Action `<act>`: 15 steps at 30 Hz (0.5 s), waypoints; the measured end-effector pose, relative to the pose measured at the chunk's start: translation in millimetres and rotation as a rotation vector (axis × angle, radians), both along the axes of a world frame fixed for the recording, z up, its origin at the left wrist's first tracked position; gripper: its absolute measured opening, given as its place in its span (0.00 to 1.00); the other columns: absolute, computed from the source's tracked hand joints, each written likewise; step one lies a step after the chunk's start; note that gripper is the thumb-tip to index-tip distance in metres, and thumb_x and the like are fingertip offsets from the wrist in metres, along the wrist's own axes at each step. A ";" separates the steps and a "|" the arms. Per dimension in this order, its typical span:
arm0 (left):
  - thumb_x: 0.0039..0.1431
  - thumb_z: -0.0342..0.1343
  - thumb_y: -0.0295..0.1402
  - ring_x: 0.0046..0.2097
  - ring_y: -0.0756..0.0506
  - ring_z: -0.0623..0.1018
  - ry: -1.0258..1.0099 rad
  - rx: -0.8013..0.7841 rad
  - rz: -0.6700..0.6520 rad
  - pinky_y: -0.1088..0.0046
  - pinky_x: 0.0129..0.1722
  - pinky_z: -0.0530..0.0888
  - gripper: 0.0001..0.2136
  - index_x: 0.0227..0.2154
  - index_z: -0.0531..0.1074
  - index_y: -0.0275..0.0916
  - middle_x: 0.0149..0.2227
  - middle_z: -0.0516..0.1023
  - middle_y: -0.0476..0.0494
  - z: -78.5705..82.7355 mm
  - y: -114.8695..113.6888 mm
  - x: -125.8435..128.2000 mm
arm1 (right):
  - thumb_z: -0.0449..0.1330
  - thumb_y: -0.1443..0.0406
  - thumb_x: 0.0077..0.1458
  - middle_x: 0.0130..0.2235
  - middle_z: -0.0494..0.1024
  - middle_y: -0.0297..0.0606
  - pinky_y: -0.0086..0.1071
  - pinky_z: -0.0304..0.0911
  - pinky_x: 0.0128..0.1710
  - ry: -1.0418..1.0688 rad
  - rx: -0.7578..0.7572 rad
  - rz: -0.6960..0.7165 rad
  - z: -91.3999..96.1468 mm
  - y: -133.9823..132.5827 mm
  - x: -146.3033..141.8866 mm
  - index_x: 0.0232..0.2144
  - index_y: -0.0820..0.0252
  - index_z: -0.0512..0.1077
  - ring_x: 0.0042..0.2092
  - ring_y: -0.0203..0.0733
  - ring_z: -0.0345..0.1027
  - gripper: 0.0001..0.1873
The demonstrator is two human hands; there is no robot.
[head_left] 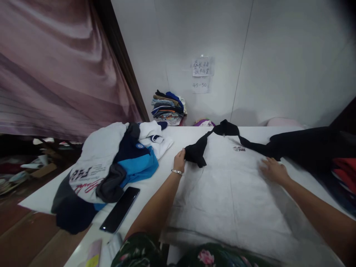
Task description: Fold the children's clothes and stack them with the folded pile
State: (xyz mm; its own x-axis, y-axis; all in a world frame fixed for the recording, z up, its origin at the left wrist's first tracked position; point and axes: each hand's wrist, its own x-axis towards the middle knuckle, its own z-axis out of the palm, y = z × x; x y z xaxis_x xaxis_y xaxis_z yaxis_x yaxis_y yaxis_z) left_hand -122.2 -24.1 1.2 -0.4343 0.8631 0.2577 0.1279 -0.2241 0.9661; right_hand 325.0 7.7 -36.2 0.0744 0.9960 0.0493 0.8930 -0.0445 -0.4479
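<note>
Flowered clothing: nearest you, along the bottom, just beside the lower end of the shirt.
Phone: flat on the table, close to its near left edge, left of your left forearm.
Shirt: spread out in front of you, its white front between your two hands, its black collar at the far edge.
Left hand: your fingertips meet the outer edge of the bent black sleeve; you cannot tell whether they pinch it.
Right hand: well apart from your left, blurred, fingers reaching over the shirt's other side; its grip cannot be told.
Left room: white tabletop shows between the shirt and the heap of clothes, which overhangs the table's left edge.
Right room: tighter for you; black clothes lie past your right hand, with red cloth beyond.
Far edge: a folded stack stands behind it, before the wall.
</note>
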 end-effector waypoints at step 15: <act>0.56 0.54 0.40 0.53 0.42 0.71 -0.149 0.011 -0.239 0.62 0.57 0.61 0.13 0.36 0.77 0.39 0.45 0.78 0.42 -2.0 -45.5 25.7 | 0.55 0.61 0.57 0.29 0.77 0.36 0.33 0.71 0.32 1.749 -0.636 0.013 34.2 -65.0 -260.3 0.36 0.60 0.67 0.32 0.38 0.73 0.08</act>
State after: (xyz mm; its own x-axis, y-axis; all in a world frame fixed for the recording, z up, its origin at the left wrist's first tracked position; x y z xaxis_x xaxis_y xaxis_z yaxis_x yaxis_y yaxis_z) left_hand -96.5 -69.7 -0.8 -0.2529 0.9429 0.2167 -0.0728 -0.2419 0.9676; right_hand 64.6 -57.2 -2.0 -0.3836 0.8327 -0.3994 -0.5045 -0.5512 -0.6646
